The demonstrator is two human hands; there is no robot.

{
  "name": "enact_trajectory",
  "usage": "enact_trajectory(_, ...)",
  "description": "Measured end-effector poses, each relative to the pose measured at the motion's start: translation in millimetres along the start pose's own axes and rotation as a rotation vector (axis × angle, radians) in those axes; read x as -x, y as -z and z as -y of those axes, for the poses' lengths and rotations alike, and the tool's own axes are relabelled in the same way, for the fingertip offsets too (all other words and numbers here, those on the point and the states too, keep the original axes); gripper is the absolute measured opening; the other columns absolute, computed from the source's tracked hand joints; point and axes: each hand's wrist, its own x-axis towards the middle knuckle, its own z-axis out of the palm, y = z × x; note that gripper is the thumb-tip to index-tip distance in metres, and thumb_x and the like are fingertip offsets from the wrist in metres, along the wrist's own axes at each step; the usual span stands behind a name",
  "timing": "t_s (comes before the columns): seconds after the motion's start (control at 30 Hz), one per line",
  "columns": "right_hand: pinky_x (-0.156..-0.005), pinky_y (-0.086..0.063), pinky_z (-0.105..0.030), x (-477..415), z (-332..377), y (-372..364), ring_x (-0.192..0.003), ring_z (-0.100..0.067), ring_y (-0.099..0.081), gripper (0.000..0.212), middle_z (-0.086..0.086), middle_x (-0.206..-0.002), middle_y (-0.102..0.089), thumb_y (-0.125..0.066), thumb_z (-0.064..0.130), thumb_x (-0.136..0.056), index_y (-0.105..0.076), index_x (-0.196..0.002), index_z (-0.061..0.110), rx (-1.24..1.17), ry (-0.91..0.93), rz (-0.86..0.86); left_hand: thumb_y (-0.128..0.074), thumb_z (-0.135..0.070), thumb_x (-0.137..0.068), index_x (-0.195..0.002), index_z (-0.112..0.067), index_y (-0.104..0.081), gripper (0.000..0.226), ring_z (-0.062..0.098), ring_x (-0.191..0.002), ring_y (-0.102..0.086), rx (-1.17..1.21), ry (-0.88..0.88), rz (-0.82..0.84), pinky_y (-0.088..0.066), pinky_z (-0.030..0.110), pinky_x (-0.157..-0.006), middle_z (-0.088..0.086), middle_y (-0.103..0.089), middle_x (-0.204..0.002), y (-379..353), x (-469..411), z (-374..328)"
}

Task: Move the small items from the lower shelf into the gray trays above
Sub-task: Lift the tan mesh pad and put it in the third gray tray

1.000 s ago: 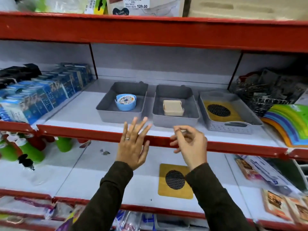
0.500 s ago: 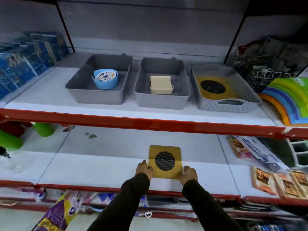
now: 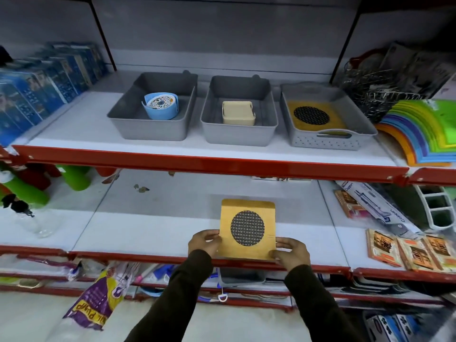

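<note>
A yellow card packet with a round black mesh (image 3: 247,228) is held over the front of the lower shelf (image 3: 158,225). My left hand (image 3: 203,242) pinches its lower left corner and my right hand (image 3: 291,251) pinches its lower right corner. On the upper shelf stand three gray trays. The left tray (image 3: 128,124) holds a blue round item (image 3: 161,109). The middle tray (image 3: 212,129) holds a cream square item (image 3: 238,113). The right tray (image 3: 325,141) holds another yellow mesh packet (image 3: 312,116).
Blue boxes (image 3: 44,90) line the upper shelf's left end; wire racks (image 3: 377,95) and rainbow-coloured sheets (image 3: 424,129) fill its right end. Green bottles (image 3: 27,191) stand at lower left, orange packets (image 3: 407,250) and a white holder (image 3: 441,208) at lower right. The red shelf edge (image 3: 222,166) juts forward.
Both hands dropped from the upper shelf edge to the lower shelf, took hold of the yellow mesh packet and tilted its near edge up toward me.
</note>
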Motion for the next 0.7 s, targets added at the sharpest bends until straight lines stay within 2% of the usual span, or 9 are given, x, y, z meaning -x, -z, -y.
enact_trajectory(0.13, -0.075, -0.060, -0.038, 45, 12, 22, -0.077, -0.024, -0.070, 0.038, -0.004, -0.093, -0.074, -0.081, -0.009, -0.060, -0.071, -0.084, 0.019, -0.107, 0.107, 0.032, -0.075, -0.007, -0.080, -0.081, -0.025, -0.073, 0.018, 0.030, -0.088, -0.072, 0.140, -0.100, -0.024, -0.061, 0.038, -0.079, 0.004, -0.076, -0.097, 24, 47, -12)
enact_trajectory(0.2, -0.070, -0.058, -0.035, 63, 24, 31, -0.075, -0.023, -0.068, 0.038, -0.004, -0.090, -0.072, -0.081, -0.010, -0.061, -0.071, -0.087, 0.015, -0.161, 0.141, 0.053, -0.075, -0.007, -0.081, -0.083, -0.024, -0.074, 0.017, 0.029, -0.082, -0.072, 0.190, -0.153, -0.025, -0.062, 0.037, -0.073, 0.004, -0.075, -0.095, 33, 64, -21)
enact_trajectory(0.37, -0.064, -0.056, -0.035, 95, 73, 57, -0.074, -0.020, -0.065, 0.036, -0.004, -0.091, -0.071, -0.081, -0.010, -0.061, -0.072, -0.089, 0.011, -0.225, 0.297, 0.069, -0.070, -0.004, -0.085, -0.088, -0.020, -0.072, 0.016, 0.018, -0.068, -0.069, 0.237, -0.340, -0.001, -0.058, 0.020, -0.054, 0.002, -0.073, -0.086, 52, 103, -68)
enact_trajectory(0.5, -0.067, -0.059, -0.038, 108, 102, 69, -0.075, -0.023, -0.069, 0.039, -0.004, -0.094, -0.072, -0.082, -0.007, -0.063, -0.071, -0.098, 0.007, -0.219, 0.391, 0.063, -0.071, -0.005, -0.085, -0.093, -0.017, -0.073, 0.014, 0.016, -0.066, -0.070, 0.251, -0.442, -0.028, -0.059, 0.021, -0.055, 0.011, -0.074, -0.091, 59, 116, -96)
enact_trajectory(0.57, -0.065, -0.058, -0.037, 115, 111, 75, -0.073, -0.022, -0.069, 0.040, -0.005, -0.097, -0.072, -0.081, -0.007, -0.064, -0.070, -0.100, 0.006, -0.220, 0.427, 0.063, -0.071, -0.005, -0.085, -0.096, -0.014, -0.073, 0.015, 0.008, -0.059, -0.070, 0.272, -0.466, -0.024, -0.059, 0.021, -0.054, 0.013, -0.074, -0.092, 60, 123, -106)
enact_trajectory(0.63, -0.060, -0.057, -0.032, 118, 121, 87, -0.073, -0.018, -0.068, 0.038, -0.005, -0.099, -0.071, -0.079, -0.008, -0.068, -0.069, -0.101, 0.009, -0.224, 0.465, 0.066, -0.071, -0.004, -0.085, -0.099, -0.013, -0.073, 0.016, 0.004, -0.055, -0.069, 0.284, -0.498, -0.004, -0.059, 0.021, -0.054, 0.010, -0.073, -0.091, 59, 130, -118)
enact_trajectory(0.7, -0.051, -0.053, -0.022, 117, 136, 103, -0.071, -0.013, -0.067, 0.039, -0.004, -0.100, -0.071, -0.077, -0.007, -0.071, -0.069, -0.101, 0.016, -0.248, 0.515, 0.060, -0.070, -0.001, -0.085, -0.102, -0.015, -0.073, 0.022, 0.010, -0.062, -0.071, 0.299, -0.545, 0.035, -0.060, 0.024, -0.058, 0.005, -0.073, -0.091, 54, 139, -139)
